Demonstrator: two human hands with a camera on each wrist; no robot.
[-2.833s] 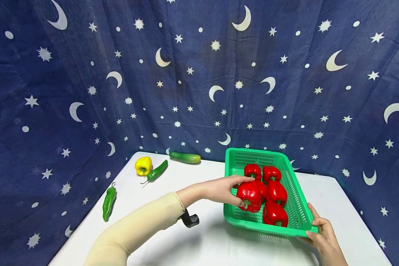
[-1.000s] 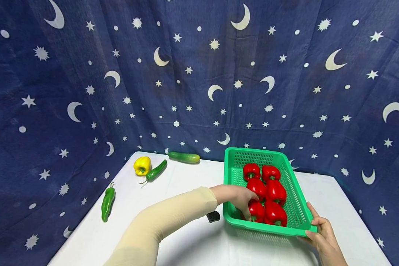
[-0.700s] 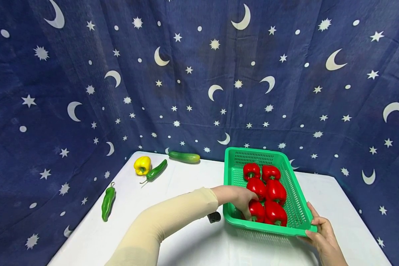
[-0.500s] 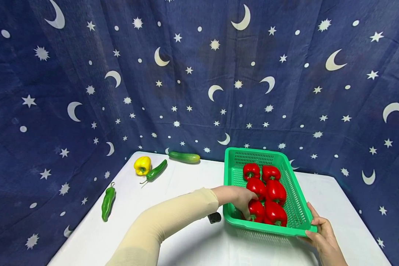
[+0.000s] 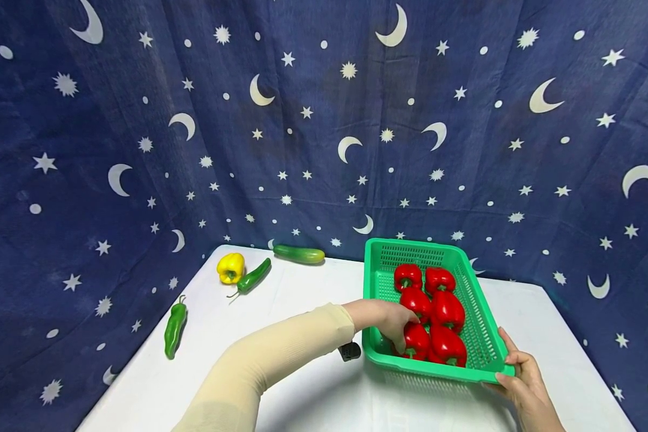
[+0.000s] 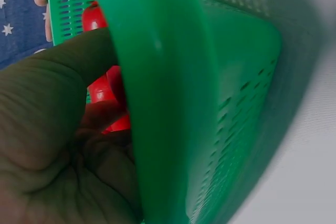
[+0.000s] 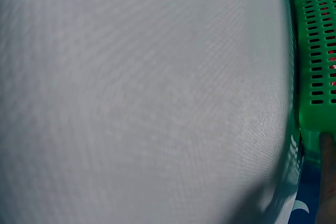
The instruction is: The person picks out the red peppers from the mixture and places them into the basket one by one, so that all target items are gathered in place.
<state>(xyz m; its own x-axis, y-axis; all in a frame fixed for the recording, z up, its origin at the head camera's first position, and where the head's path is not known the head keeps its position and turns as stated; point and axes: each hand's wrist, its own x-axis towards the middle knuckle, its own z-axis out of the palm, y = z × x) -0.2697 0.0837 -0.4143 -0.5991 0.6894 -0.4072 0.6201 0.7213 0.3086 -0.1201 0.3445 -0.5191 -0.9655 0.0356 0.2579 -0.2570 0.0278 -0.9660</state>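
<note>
Inside the green basket (image 5: 480, 312), my left hand (image 5: 391, 322) reaches over the left wall and holds a red bell pepper (image 5: 418, 342) in the near left part. The fingers curl about its left and back side. In the left wrist view, the basket rim (image 6: 157, 103) hides much of that pepper from the left hand (image 6: 47, 108). Several other red bell peppers (image 5: 448, 311) lie beside and behind it, in two rows. At the basket's near right corner, my right hand (image 5: 526, 384) grips the rim. Only one finger of it (image 7: 326, 177) shows in the right wrist view.
A yellow bell pepper (image 5: 231, 267) stands at the far left of the white table (image 5: 302, 288), next to a green chili pepper (image 5: 254, 276). Behind them lies a cucumber (image 5: 299, 254). Another green chili pepper (image 5: 175, 329) is near the left edge. A starry blue curtain (image 5: 324, 120) surrounds the table.
From the earliest frame, my left hand has moved forward and down, bringing the red bell pepper into the basket's near left part. Over the last second both hands stay almost still.
</note>
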